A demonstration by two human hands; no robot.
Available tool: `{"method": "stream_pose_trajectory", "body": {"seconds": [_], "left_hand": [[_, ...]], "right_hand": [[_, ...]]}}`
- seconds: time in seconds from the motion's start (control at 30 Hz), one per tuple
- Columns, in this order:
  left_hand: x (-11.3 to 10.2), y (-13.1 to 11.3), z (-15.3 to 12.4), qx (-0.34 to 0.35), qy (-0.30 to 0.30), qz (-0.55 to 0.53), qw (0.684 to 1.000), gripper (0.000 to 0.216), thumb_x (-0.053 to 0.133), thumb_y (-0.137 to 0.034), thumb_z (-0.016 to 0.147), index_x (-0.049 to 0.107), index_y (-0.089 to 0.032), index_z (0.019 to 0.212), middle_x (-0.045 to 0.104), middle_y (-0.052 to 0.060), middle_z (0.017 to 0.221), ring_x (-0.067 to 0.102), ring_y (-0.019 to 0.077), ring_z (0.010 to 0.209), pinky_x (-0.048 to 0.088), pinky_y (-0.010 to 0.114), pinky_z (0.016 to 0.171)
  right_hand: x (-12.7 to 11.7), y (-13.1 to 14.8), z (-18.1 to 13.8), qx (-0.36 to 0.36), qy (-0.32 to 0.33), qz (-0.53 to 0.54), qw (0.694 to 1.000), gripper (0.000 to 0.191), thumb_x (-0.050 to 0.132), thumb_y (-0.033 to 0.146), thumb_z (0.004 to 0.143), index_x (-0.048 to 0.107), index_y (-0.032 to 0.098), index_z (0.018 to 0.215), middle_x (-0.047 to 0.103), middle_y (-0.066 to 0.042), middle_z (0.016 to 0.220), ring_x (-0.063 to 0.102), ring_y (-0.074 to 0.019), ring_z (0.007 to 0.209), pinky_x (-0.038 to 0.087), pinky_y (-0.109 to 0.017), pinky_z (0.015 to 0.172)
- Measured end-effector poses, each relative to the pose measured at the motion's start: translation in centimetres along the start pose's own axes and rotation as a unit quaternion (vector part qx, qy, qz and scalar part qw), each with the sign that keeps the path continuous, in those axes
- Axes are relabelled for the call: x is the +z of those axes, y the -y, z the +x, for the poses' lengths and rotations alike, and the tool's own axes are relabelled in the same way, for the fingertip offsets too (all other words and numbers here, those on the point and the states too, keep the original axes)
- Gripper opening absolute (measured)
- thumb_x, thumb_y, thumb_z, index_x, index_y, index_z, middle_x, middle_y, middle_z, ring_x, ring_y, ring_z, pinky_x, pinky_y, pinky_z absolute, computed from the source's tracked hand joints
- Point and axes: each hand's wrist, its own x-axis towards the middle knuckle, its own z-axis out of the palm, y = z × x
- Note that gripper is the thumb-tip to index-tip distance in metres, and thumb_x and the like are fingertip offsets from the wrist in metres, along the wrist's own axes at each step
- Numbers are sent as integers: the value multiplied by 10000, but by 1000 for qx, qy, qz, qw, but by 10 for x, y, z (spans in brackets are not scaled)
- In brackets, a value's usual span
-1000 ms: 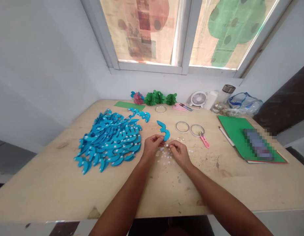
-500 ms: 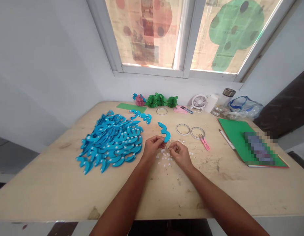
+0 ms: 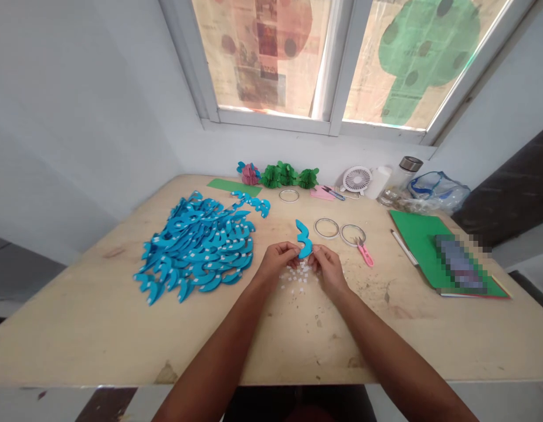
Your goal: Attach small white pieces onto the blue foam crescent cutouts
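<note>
A blue wavy paper cutout (image 3: 304,239) stands up between my hands over the table. My left hand (image 3: 278,261) is closed, pinching its lower left edge between thumb and fingers. My right hand (image 3: 328,266) is also closed, its thumb and fingertip at the cutout's lower right edge; any small thing between them is too small to make out. Below my fingers lie many tiny white paper squares (image 3: 303,275). To the left spreads a large heap of similar blue cutouts (image 3: 201,246) dotted with small white squares.
Tape rolls (image 3: 326,220) and pink-handled snips (image 3: 365,253) lie right of my hands. Further right are a pen (image 3: 403,246) and green sheets (image 3: 412,234) with a blurred object on top. Paper flowers (image 3: 284,174), a small fan (image 3: 356,179) and a bottle (image 3: 407,170) line the wall.
My right hand has risen from above the white squares to the cutout's right edge. My left hand has shifted the cutout slightly to the right. The camera view has moved slightly.
</note>
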Motion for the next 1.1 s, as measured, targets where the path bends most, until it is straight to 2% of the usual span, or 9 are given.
{"method": "stream_pose_trajectory", "body": {"seconds": [0.1,0.2,0.4,0.6,0.73,0.87,1.1], "left_hand": [[2,-1,-2,17,15,29,999,148,652,-281,619,637,-134,604,593,1,523,509,99,475,417,218,502],[3,-1,-3,28,14,27,999,178,658,-302,632,669,-138,699,622,12,579,530,107,505,437,229,523],[2,1,-2,34,34,-19,999,241,681,-308,637,689,-146,816,659,28,725,558,116,572,471,254,570],[1,1,-2,33,59,-51,996,265,654,-338,685,696,-149,865,661,38,749,577,127,620,471,253,592],[3,-2,-7,47,69,-37,996,334,725,-282,613,686,-153,919,684,57,820,609,162,723,479,266,655],[6,-5,-10,55,69,-45,995,350,751,-259,576,685,-155,904,693,57,823,623,181,775,487,296,726],[6,-3,-9,68,57,-19,996,326,747,-269,583,690,-161,884,696,49,831,626,179,782,494,296,738]], "right_hand": [[-1,-2,0,14,5,3,1000,282,606,393,727,541,175,560,500,33,498,360,-77,427,253,-228,435],[-1,-3,1,31,-8,51,998,234,631,354,705,557,172,579,507,36,496,353,-71,423,241,-225,434],[0,1,1,77,17,173,982,149,663,294,667,597,164,637,530,28,508,395,-73,443,279,-213,442],[1,5,0,93,23,233,968,162,674,273,667,571,162,609,533,27,529,416,-68,465,310,-196,450],[1,10,0,109,20,245,963,177,663,285,674,546,173,602,518,29,532,443,-84,487,349,-207,475],[1,12,-1,122,21,255,959,182,659,282,673,531,179,595,518,29,532,459,-94,496,373,-219,498],[1,10,-1,131,38,298,945,159,656,246,689,543,173,605,518,36,533,459,-80,502,371,-199,498]]}}
